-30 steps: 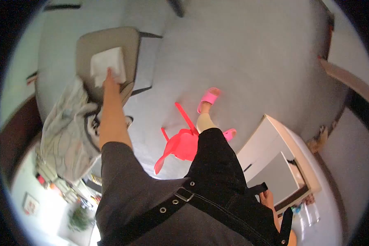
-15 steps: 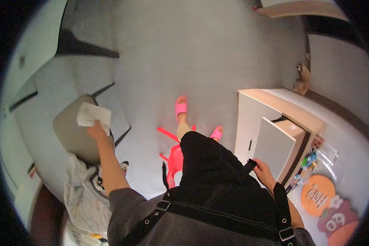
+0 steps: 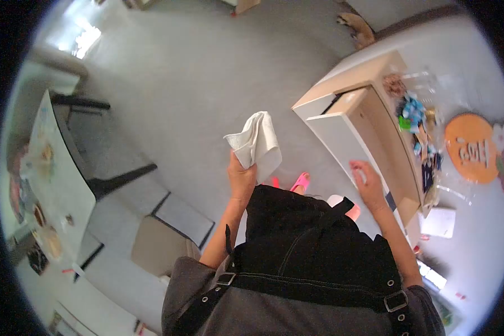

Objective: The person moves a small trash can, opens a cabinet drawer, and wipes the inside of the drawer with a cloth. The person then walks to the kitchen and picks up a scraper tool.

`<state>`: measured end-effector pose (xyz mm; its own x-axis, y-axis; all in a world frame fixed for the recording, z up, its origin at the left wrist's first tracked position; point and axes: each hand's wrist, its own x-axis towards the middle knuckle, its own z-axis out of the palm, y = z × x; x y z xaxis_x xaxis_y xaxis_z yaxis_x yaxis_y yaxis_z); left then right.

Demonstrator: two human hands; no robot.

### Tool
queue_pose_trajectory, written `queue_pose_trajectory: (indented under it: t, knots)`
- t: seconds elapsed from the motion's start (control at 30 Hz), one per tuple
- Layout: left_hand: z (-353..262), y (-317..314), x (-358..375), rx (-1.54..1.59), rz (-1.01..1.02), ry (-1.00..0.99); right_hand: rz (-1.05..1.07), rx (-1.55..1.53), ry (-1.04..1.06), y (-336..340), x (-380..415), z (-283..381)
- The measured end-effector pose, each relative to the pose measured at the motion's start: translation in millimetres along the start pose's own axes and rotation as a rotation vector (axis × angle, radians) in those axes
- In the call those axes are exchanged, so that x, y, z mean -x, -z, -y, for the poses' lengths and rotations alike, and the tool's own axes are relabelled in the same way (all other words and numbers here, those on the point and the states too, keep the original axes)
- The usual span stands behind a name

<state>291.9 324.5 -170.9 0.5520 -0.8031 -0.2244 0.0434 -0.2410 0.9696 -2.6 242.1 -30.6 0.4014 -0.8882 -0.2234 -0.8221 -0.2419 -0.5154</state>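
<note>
My left hand (image 3: pixel 242 178) is closed around the bottom of a folded white cloth (image 3: pixel 259 143), which stands up above the fingers over the floor. My right hand (image 3: pixel 368 182) is open, its fingers loosely curled and apart with nothing in them. It hovers by the white front of a pulled-out drawer (image 3: pixel 341 140), close to its edge; whether it touches is hard to tell. A loose black strap (image 3: pixel 341 208) of my overalls sticks out just below that hand.
The drawer belongs to a wood-topped cabinet (image 3: pixel 350 75) with small items and an orange sign (image 3: pixel 470 148) along it. On the left stand a grey chair (image 3: pixel 159 246) and a white table (image 3: pixel 61 173). A tan animal figure (image 3: pixel 357 31) lies far back by the wall.
My left hand has brought the cloth from above the chair to in front of me. My right hand has let go of the overalls' strap and risen toward the drawer. The view has turned.
</note>
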Motion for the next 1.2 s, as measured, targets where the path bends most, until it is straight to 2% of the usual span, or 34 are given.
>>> queue_pose_trajectory:
  t: [0.03,0.13,0.23,0.3,0.4,0.47,0.53,0.63,0.73,0.83,0.93,1.0,1.03,1.1,1.2]
  knots:
    - [-8.5,-3.6,1.6,-0.002,0.015,-0.019,-0.076,0.028,-0.077,8.3,11.0,-24.7]
    - [-26.4,-19.1,5.7,-0.016,0.067,-0.07,-0.229,0.191,-0.075,27.0,40.3,-91.4]
    - [-49.5,-41.2,27.0,-0.041,0.117,-0.103,-0.217,0.02,-0.099,11.9,71.3,-156.0]
    - [-73.3,-48.9,46.2,-0.067,0.137,-0.112,-0.246,-0.057,-0.066,9.9,83.4,-146.2]
    - [-113.6,-100.0,80.9,-0.157,0.102,-0.236,-0.259,-0.27,0.005,30.0,81.4,-118.3]
    - [-138.3,-139.8,101.4,-0.251,0.099,-0.309,-0.147,-0.727,0.024,55.0,82.5,-84.0]
    - [-156.9,-178.5,119.7,-0.314,0.113,-0.316,-0.087,-0.843,0.162,69.8,82.3,-65.9]
    - [-169.3,-235.6,148.4,-0.261,0.208,-0.322,-0.272,-0.575,0.26,74.9,77.9,-64.8]
    - [-176.5,-277.8,174.3,-0.223,0.396,-0.405,-0.253,-1.124,0.14,71.0,71.9,-76.6]
    - [-158.8,-307.8,177.0,-0.322,0.497,-0.667,-0.391,-1.246,-0.103,80.9,57.2,-118.1]
    - [-165.6,-320.4,164.2,-0.32,0.733,-0.746,-0.432,-1.368,-0.363,89.0,42.8,-154.5]
    - [-165.0,-319.9,147.0,-0.244,0.903,-0.518,-0.521,-1.444,-0.484,84.6,29.5,-174.8]
    - [-164.7,-318.8,135.8,-0.201,0.987,-0.402,-0.517,-1.381,-0.567,82.0,24.3,-181.4]
    - [-145.1,-314.0,101.7,-0.322,0.832,-0.563,-0.501,-1.239,-0.725,78.0,11.5,-197.1]
    - [-117.9,-299.2,38.1,-0.457,0.565,-0.72,-0.401,-1.141,-0.787,49.0,-8.7,-231.6]
